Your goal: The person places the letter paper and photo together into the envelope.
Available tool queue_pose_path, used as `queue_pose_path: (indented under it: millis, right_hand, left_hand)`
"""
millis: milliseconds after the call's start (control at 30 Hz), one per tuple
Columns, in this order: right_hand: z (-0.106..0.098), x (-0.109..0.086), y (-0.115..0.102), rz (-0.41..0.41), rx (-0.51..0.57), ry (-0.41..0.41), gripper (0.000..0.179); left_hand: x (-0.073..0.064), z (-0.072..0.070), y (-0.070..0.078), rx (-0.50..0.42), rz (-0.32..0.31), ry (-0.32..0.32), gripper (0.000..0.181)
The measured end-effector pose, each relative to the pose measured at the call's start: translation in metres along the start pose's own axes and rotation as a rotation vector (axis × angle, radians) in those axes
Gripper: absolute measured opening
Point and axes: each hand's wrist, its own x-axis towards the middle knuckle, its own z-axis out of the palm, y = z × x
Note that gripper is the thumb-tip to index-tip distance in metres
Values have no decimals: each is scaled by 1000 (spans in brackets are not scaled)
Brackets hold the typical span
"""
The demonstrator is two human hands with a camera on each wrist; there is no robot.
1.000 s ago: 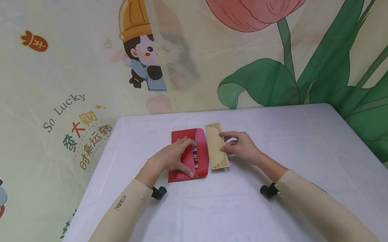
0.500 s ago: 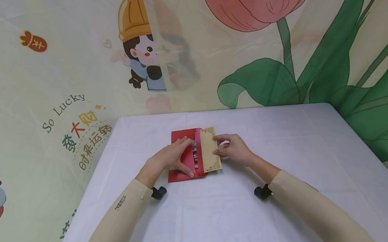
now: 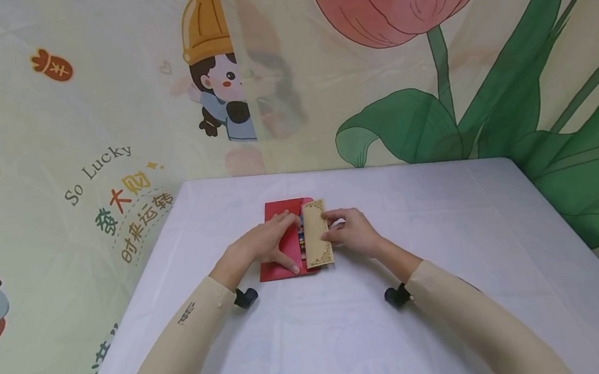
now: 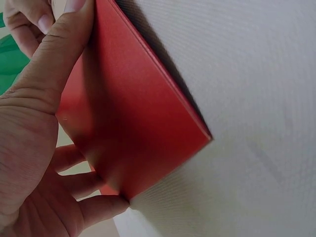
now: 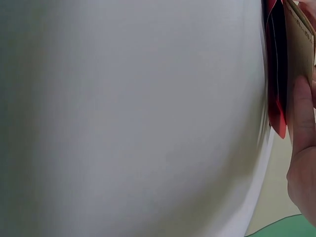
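Observation:
A red paper envelope lies on the white table with its flap spread to the right. Something multicoloured shows in a narrow strip at its opening. My left hand rests on the envelope with fingers spread and thumb near the front edge; the left wrist view has the thumb and fingertips against the red paper. My right hand pinches the right edge of a beige card with a brown ornamental border. This card is above the flap, beside the opening. In the right wrist view the index finger lies along the card.
White cloth covers the table, which ends at a printed curtain behind. A black wrist camera sits by the left cuff, another black camera by the right.
My right hand has carried the beige card leftward, from beside the envelope to over its flap and up to the opening. The left hand and envelope have stayed in place.

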Motion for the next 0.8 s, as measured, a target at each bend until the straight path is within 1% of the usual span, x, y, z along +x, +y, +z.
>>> queue_pose_path:
  millis: [167, 400, 667, 800]
  right_hand:
    - [5, 3, -4, 10, -1, 5, 60]
    - [10, 7, -6, 16, -29, 13, 59]
    - [10, 10, -4, 43, -22, 24, 59]
    - [13, 13, -3, 38, -32, 38, 58]
  left_hand:
    - [0, 0, 0, 8, 3, 0, 103]
    - [0, 0, 0, 7, 4, 5, 101]
    - [1, -1, 0, 17, 7, 2, 101]
    - [1, 0, -1, 17, 3, 4, 101]
